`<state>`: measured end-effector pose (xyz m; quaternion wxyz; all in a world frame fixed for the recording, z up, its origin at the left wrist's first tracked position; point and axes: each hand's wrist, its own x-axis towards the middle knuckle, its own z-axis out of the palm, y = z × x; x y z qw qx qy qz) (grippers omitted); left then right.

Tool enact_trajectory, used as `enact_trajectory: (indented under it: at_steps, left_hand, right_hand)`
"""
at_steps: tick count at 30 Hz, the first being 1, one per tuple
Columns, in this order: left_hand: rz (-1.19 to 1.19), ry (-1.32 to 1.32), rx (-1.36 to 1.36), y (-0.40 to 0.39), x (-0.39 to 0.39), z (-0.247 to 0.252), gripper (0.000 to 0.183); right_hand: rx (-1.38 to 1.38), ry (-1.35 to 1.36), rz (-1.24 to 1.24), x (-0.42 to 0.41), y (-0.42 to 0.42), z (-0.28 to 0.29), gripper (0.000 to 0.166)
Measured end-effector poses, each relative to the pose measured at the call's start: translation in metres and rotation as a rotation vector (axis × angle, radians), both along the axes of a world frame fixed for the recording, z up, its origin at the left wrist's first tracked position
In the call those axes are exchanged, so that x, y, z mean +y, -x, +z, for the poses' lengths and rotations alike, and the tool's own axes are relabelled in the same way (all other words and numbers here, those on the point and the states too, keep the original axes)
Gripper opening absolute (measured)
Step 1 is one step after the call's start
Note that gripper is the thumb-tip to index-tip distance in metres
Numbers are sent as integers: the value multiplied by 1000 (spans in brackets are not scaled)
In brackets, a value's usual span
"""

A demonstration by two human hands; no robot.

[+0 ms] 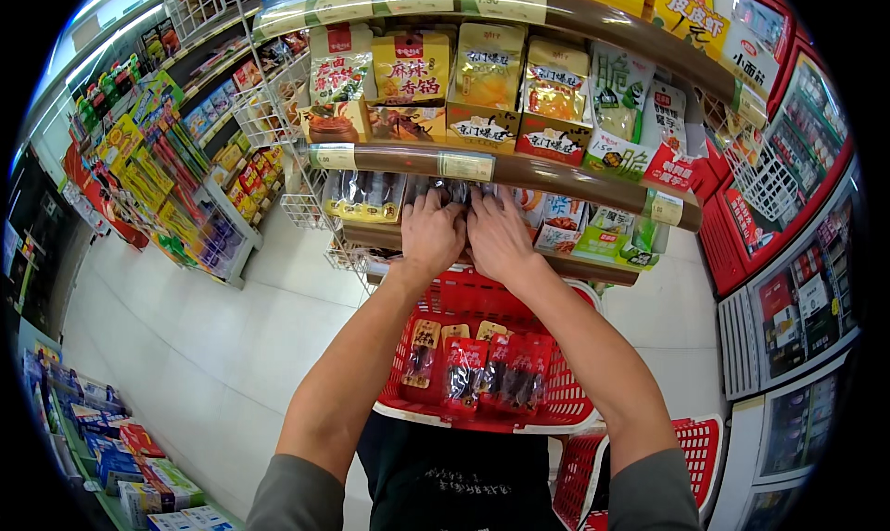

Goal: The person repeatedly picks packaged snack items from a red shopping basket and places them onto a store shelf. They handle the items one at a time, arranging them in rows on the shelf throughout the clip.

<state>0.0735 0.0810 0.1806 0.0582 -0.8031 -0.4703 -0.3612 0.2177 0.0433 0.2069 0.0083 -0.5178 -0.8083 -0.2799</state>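
Observation:
Both my hands reach to a lower shelf (375,238) of a snack rack. My left hand (432,233) and my right hand (498,232) sit side by side, fingertips over dark, clear-wrapped snack packets (450,183). Whether the fingers grip a packet is hidden. Left of them stands a yellow display box of dark packets (366,192). Right of my right hand are boxes of small snack pouches (562,215). Below my forearms is a red plastic shopping basket (577,395) with a white rim. Several red snack packets (464,372) and tan ones (421,354) lie in it.
An upper shelf (514,169) with a brown price rail holds several snack pouches (487,65). Another red basket (699,454) stands at lower right. Refrigerated cabinets (806,295) line the right side. A candy rack (174,176) and boxed goods (149,475) are on the left.

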Motion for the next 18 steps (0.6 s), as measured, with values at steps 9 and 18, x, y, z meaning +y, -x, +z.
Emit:
enact_trajectory:
  at_steps: [9, 18]
  left_hand:
    - [-48, 37, 42, 4, 3, -2, 25]
    - [-414, 186, -188, 33, -82, -21, 22]
  right_hand:
    - [5, 51, 4, 7, 0, 4, 48]
    - [688, 50, 383, -79, -37, -34, 28]
